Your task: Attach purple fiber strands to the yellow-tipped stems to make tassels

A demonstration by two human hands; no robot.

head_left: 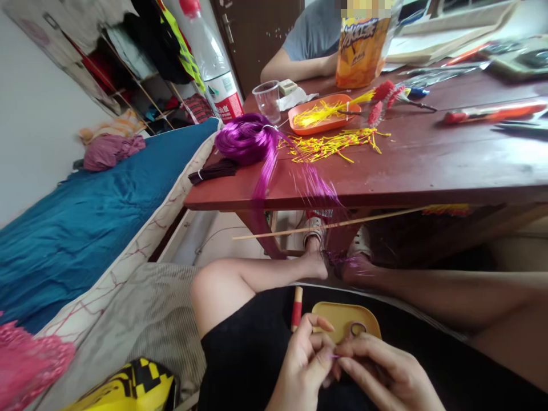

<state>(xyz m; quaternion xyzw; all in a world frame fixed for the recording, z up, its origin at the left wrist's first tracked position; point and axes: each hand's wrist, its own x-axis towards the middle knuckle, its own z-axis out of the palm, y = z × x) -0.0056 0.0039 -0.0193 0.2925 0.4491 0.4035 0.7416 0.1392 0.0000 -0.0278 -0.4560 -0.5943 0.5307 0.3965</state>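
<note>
Both of my hands meet above my lap, close in front of me. My left hand (pixel 309 359) is closed in a pinch, thumb against fingers, on a short purple strand (pixel 335 357). From the other side my right hand (pixel 381 362) pinches at the same strand, its fingertips almost touching the left ones. Just beyond them a yellow tray (pixel 329 313) rests on my lap, partly hidden by my fingers, with a dark metal ring (pixel 358 328) showing at its edge. To its left lies a small tan stick with a red wrapped band (pixel 297 311).
A reddish-brown table (pixel 406 177) holds a purple fibre bundle (pixel 244 140) hanging over its edge, yellow strands (pixel 338 144), an orange tray (pixel 317 131), a clear cup (pixel 268 100) and bottles. A thin stick (pixel 282 233) juts below. Another person's arm (pixel 295 65) rests opposite.
</note>
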